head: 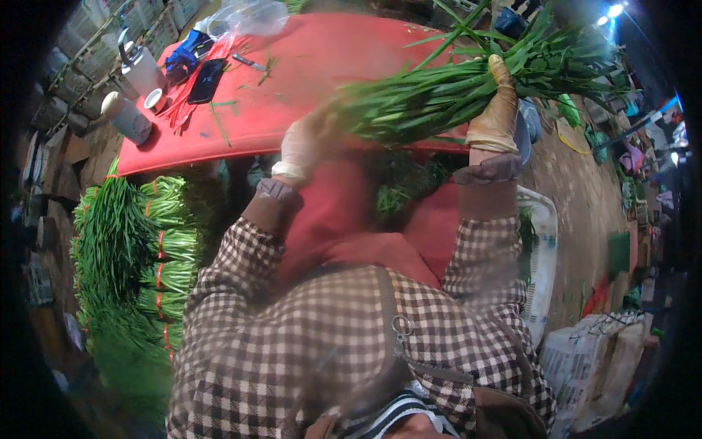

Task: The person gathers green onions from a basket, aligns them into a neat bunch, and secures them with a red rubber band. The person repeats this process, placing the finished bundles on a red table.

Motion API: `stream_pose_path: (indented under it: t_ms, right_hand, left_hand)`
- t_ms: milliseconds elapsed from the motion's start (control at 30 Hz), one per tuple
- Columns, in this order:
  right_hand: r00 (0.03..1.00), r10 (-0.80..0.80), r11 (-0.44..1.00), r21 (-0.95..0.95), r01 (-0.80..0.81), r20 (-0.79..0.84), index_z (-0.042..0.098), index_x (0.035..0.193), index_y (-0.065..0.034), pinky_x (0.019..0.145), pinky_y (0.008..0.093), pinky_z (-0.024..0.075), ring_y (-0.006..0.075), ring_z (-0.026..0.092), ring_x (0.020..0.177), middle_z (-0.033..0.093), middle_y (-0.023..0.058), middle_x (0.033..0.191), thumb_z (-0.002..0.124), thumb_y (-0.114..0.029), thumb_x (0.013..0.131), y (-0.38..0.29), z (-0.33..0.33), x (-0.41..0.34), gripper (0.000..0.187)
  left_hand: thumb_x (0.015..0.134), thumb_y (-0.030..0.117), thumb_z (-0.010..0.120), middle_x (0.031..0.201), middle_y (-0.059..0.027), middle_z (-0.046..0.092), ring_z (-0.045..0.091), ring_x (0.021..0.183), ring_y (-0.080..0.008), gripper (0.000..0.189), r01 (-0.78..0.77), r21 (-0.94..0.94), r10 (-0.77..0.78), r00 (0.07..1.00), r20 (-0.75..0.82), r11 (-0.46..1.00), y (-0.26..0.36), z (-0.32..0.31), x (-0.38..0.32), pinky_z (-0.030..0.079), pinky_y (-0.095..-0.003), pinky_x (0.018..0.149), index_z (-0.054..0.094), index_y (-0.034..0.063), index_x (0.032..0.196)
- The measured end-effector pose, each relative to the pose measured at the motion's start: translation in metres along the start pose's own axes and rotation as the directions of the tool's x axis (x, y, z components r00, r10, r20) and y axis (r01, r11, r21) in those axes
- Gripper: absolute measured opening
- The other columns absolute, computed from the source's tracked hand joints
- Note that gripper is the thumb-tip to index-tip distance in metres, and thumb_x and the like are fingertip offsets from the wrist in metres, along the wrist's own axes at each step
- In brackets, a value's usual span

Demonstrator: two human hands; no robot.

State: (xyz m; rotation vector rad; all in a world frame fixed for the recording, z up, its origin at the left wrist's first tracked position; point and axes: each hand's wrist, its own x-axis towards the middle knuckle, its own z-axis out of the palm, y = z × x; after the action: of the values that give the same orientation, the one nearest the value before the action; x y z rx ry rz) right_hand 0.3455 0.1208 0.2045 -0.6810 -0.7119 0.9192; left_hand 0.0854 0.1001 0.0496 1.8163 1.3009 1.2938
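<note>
My right hand (494, 112), in a soiled, pale glove, grips a thick bunch of long green chives (422, 101) around its middle. The bunch lies nearly level above the red tabletop (323, 60), its leaf tips spreading off to the right. At the left end of the bunch is my gloved left hand (307, 140). Motion blur hides its fingers, so whether they grip the stem ends or only touch them cannot be told.
On the table's left stand a bottle (127, 118), a white jug (141, 68) and a small cup (155, 101). Red ties (181, 107), a phone (207, 81) and a knife (248, 62) lie nearby. Banded chive bundles (167, 247) are stacked at lower left; a white basket (543, 258) sits right.
</note>
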Motion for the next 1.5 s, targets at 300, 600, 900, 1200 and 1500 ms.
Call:
stream_pose_path:
  t_ms: [300, 600, 900, 1200, 1500]
  right_hand:
    - [0.996, 0.026, 0.999, 0.049, -0.022, -0.08, 0.062, 0.105, -0.0056, 0.078, 0.0376, 0.0527, 0.0218, 0.063, 0.084, 0.063, 0.0064, 0.096, 0.072, -0.022, 0.078, -0.027, -0.038, 0.013, 0.033]
    - [0.995, 0.066, 0.996, 0.073, -0.061, -0.069, 0.06, 0.109, -0.0072, 0.078, 0.0373, 0.0517, 0.0207, 0.06, 0.087, 0.061, 0.0054, 0.097, 0.071, -0.019, 0.078, -0.007, -0.017, -0.007, 0.035]
    - [0.982, 0.039, 0.996, 0.091, -0.022, -0.186, 0.061, 0.109, -0.0052, 0.085, 0.0417, 0.0519, 0.0251, 0.061, 0.093, 0.064, 0.0087, 0.104, 0.075, -0.028, 0.077, -0.029, -0.039, 0.007, 0.042]
    - [0.989, 0.094, 0.993, 0.083, -0.085, -0.11, 0.063, 0.101, -0.006, 0.08, 0.0378, 0.0528, 0.0222, 0.062, 0.087, 0.066, 0.0072, 0.096, 0.073, -0.026, 0.079, -0.014, -0.03, -0.002, 0.032]
    - [0.992, -0.125, 0.992, 0.032, 0.124, 0.026, 0.061, 0.107, -0.0065, 0.078, 0.0328, 0.0521, 0.0176, 0.062, 0.084, 0.065, 0.0043, 0.092, 0.07, -0.02, 0.083, -0.03, -0.023, 0.002, 0.029]
  left_hand:
    - [0.091, 0.007, 0.059, 0.082, 0.0044, 0.054, 0.046, 0.066, -0.0025, 0.036, 0.155, -0.499, -0.204, 0.978, -0.045, 0.852, 0.044, 0.013, -0.023, 0.039, -0.0179, 0.057, 0.055, 0.0116, 0.126]
    - [0.087, 0.001, 0.062, 0.076, 0.0055, 0.051, 0.046, 0.067, -0.0041, 0.011, -0.168, -0.45, 0.066, 0.97, -0.234, 0.877, 0.067, 0.025, 0.003, 0.041, -0.0205, 0.061, 0.058, 0.007, 0.095]
    - [0.091, 0.022, 0.064, 0.067, 0.0037, 0.048, 0.042, 0.053, -0.0062, 0.02, 0.473, -0.541, -0.636, 0.756, -0.157, 0.696, -0.025, -0.02, -0.034, 0.034, -0.0217, 0.048, 0.049, 0.0119, 0.081]
    - [0.089, 0.023, 0.065, 0.092, 0.0002, 0.059, 0.051, 0.063, -0.0062, 0.041, 0.416, -0.415, -0.403, 0.907, 0.122, 0.809, -0.021, 0.028, 0.016, 0.04, -0.0205, 0.055, 0.052, 0.0067, 0.125]
    - [0.088, 0.039, 0.064, 0.125, -0.0153, 0.058, 0.059, 0.109, -0.0214, 0.073, 0.165, 0.088, -0.186, 0.909, 0.374, 0.982, 0.035, -0.048, -0.018, 0.048, -0.0353, 0.09, 0.033, 0.0059, 0.145]
